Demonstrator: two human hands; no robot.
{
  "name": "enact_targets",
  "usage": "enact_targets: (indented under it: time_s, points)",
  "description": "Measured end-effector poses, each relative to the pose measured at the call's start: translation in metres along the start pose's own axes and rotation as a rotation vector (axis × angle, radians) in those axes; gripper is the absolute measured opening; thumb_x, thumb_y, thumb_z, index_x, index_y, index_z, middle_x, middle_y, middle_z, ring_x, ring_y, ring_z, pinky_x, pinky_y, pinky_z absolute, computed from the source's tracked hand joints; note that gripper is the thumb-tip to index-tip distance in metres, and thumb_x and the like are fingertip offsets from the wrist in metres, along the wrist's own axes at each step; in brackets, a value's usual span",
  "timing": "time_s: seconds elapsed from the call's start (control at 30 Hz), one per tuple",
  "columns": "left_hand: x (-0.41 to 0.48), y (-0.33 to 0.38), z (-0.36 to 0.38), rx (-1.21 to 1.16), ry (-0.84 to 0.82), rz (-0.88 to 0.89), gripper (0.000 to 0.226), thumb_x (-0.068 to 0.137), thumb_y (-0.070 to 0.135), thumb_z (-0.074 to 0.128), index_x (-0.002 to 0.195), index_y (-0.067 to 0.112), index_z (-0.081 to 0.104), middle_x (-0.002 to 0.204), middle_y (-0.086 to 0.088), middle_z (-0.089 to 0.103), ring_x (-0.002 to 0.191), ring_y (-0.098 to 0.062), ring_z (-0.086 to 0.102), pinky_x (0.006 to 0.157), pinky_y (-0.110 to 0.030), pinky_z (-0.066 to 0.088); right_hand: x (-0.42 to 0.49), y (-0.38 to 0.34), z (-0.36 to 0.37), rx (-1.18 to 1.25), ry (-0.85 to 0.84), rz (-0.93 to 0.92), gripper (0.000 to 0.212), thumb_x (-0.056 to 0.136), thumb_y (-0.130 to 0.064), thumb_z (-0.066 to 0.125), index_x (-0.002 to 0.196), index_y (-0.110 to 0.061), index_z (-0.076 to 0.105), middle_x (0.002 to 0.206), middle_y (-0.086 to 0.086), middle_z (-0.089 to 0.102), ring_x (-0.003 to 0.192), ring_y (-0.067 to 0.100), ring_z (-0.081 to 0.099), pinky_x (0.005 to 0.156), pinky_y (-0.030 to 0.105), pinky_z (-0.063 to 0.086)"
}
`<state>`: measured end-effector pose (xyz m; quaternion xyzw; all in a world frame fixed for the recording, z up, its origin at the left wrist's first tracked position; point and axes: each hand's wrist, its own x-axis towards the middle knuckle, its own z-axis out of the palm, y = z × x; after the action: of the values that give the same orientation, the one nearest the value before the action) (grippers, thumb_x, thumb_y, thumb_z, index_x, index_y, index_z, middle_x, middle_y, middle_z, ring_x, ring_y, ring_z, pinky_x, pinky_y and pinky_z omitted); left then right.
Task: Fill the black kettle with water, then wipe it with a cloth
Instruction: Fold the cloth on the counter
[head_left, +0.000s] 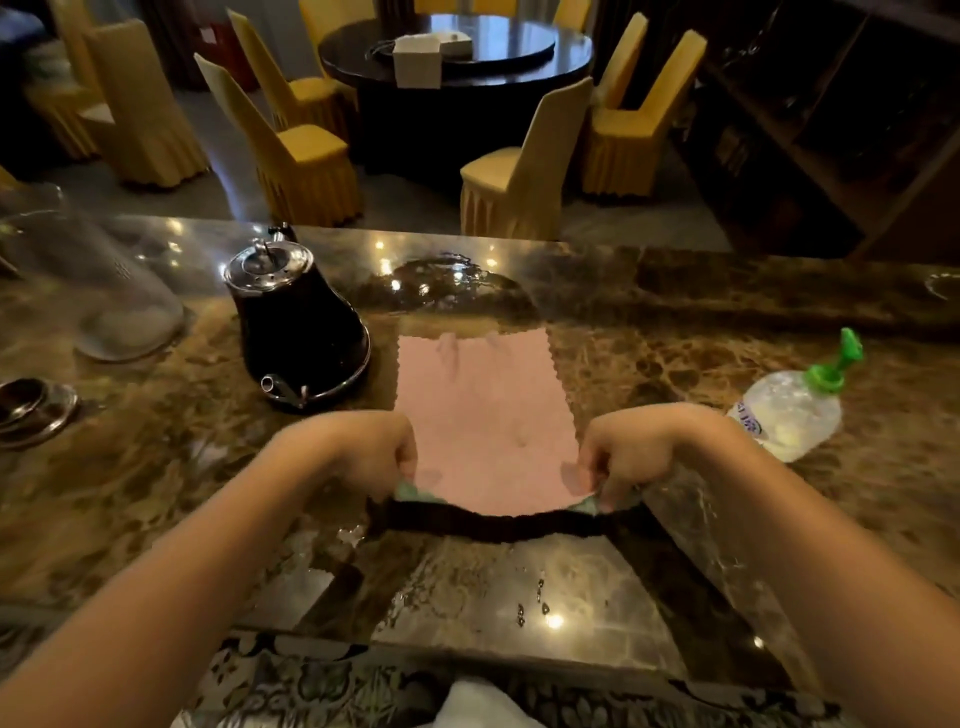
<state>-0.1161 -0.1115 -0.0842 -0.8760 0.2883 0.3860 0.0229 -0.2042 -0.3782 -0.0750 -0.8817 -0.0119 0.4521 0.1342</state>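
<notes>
The black kettle (298, 325) with a chrome lid stands upright on the marble counter (701, 353), left of centre, its spout toward me. A pink cloth (483, 415) lies spread flat just right of the kettle, its underside greenish at the near corners. My left hand (374, 449) pinches the cloth's near left corner. My right hand (631, 449) pinches the near right corner. The near edge is lifted slightly off the counter and casts a dark shadow below it.
A clear plastic bottle with a green cap (795, 405) lies on its side at the right. A clear glass dome (98, 291) and a metal dish (31, 410) sit at the left. Water droplets (535, 608) dot the near counter. Yellow-covered chairs (306, 150) stand beyond.
</notes>
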Motion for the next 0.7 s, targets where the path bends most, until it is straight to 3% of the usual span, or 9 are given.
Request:
enact_targets:
  time_s: [0.1,0.17,0.27,0.4,0.47,0.6,0.7]
  points:
    - [-0.004,-0.003,-0.029,-0.047,0.075,-0.006,0.018,0.073,0.002,0.065,0.072,0.019,0.070,0.073,0.006,0.066,0.071,-0.014,0.062,0.060,-0.026,0.051,-0.013,-0.002,-0.028,0.019,0.006,-0.004,0.010,0.085,-0.018,0.075,0.096,-0.019,0.075,0.094,-0.002,0.072,0.087,0.016,0.067,0.081,0.034,0.058]
    - [0.006,-0.001,-0.047,-0.083,0.350,-0.045,0.016,0.077,0.005,0.060,0.077,0.017,0.071,0.077,0.002,0.068,0.072,-0.016,0.063,0.060,-0.028,0.054,-0.010,0.000,-0.048,0.027,0.232,-0.010,0.008,0.088,-0.021,0.073,0.095,-0.020,0.075,0.096,0.000,0.073,0.090,0.018,0.069,0.079,0.033,0.059]
    - [0.035,0.001,-0.066,-0.234,0.755,-0.124,0.012,0.080,0.011,0.061,0.090,0.014,0.066,0.099,-0.009,0.065,0.087,-0.026,0.061,0.075,-0.038,0.055,0.016,0.002,-0.073,0.260,0.670,-0.023,0.006,0.090,-0.018,0.069,0.094,-0.020,0.074,0.098,0.000,0.071,0.090,0.016,0.067,0.069,0.024,0.052]
    - [0.052,0.008,-0.049,-0.184,0.814,-0.306,0.042,0.083,0.014,0.066,0.120,0.011,0.046,0.124,-0.015,0.042,0.108,-0.037,0.051,0.084,-0.042,0.049,0.065,0.009,-0.066,0.351,1.053,0.107,0.041,0.089,-0.025,0.068,0.129,-0.019,0.060,0.125,0.007,0.058,0.113,0.026,0.057,0.093,0.037,0.051]
    - [0.057,0.009,-0.024,-0.145,0.811,-0.275,0.042,0.086,0.018,0.062,0.123,0.011,0.044,0.126,-0.014,0.042,0.111,-0.036,0.050,0.084,-0.042,0.048,0.079,0.009,-0.043,0.347,1.055,0.117,0.041,0.087,-0.028,0.069,0.126,-0.018,0.062,0.122,0.008,0.059,0.112,0.027,0.058,0.093,0.036,0.050]
    - [0.069,-0.003,0.025,-0.229,0.749,-0.203,0.041,0.092,0.043,0.057,0.122,0.017,0.049,0.115,-0.007,0.048,0.101,-0.031,0.057,0.082,-0.043,0.051,0.090,0.013,0.009,0.312,0.863,0.191,0.058,0.082,-0.048,0.072,0.131,-0.021,0.058,0.122,0.009,0.054,0.111,0.029,0.057,0.096,0.040,0.050]
    - [0.071,-0.014,0.049,-0.212,0.773,-0.121,0.035,0.091,0.042,0.060,0.119,0.020,0.056,0.112,-0.003,0.048,0.096,-0.025,0.056,0.080,-0.038,0.052,0.091,0.020,0.033,0.267,0.894,0.158,0.051,0.085,-0.047,0.071,0.129,-0.025,0.060,0.116,0.007,0.052,0.111,0.029,0.053,0.095,0.039,0.049]
